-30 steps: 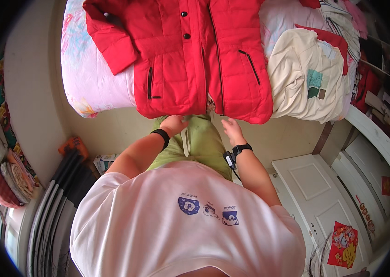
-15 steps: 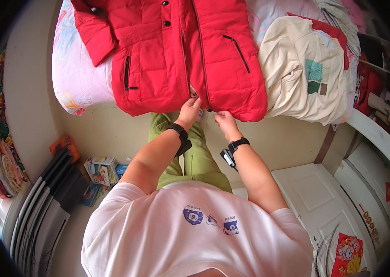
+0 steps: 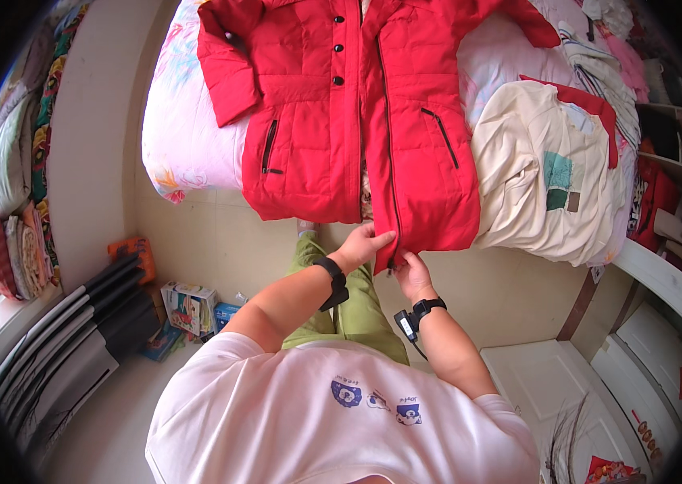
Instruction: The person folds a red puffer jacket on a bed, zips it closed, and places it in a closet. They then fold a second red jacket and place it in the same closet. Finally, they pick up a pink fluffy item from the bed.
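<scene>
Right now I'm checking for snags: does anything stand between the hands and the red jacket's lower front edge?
Nothing visible does: the left hand and right hand are at the lower edge of the red jacket; the cream shirt lies off to their right.

Bed point(image 3: 179, 137): pale pink floral cover. Red jacket point(image 3: 300, 153) laid out on it, front open, hem over the near edge. Cream shirt point(image 3: 510, 161) just right of it, also over the edge. Striped cloth point(image 3: 595, 73) beyond the shirt. Floor point(image 3: 518, 290): pale; white box point(image 3: 187, 310) and blue box point(image 3: 226, 313) at left.
</scene>
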A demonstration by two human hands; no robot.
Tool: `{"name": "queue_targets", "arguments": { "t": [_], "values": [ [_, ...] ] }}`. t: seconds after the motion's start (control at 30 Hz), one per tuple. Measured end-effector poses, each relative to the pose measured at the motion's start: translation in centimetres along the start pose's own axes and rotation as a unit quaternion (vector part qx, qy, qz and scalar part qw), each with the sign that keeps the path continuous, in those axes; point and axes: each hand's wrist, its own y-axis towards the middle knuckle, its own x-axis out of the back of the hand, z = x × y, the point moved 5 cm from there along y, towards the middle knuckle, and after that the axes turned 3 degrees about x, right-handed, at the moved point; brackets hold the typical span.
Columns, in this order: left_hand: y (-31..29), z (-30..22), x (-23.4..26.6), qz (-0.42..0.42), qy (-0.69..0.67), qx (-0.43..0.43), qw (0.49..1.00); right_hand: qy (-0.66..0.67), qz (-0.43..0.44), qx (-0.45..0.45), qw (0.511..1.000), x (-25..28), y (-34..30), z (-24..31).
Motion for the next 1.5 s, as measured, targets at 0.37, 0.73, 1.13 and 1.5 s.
{"name": "queue_targets", "arguments": {
  "t": [0.37, 0.73, 1.13, 1.5],
  "values": [
    [-2.7, 10.9, 5.7, -0.006, 0.052, -0.014, 0.999, 0.012, -0.008, -0.085, 0.996, 0.1, -3.5, -0.9],
    [2.7, 8.1, 7.5, -0.072, -0.030, 0.043, 0.996, -0.024, 0.060, -0.091, 0.994, 0.3, -2.8, -0.7],
    [-7.5, 3.0, -0.9, -0.198, 0.477, -0.279, 0.810, -0.096, 0.040, -0.054, 0.993, -0.2, -3.0, -1.0],
    [-5.4, 4.9, -0.7, -0.209, 0.505, -0.207, 0.811, -0.112, 0.048, -0.035, 0.992, -0.5, -3.1, -1.5]
  ]
}}
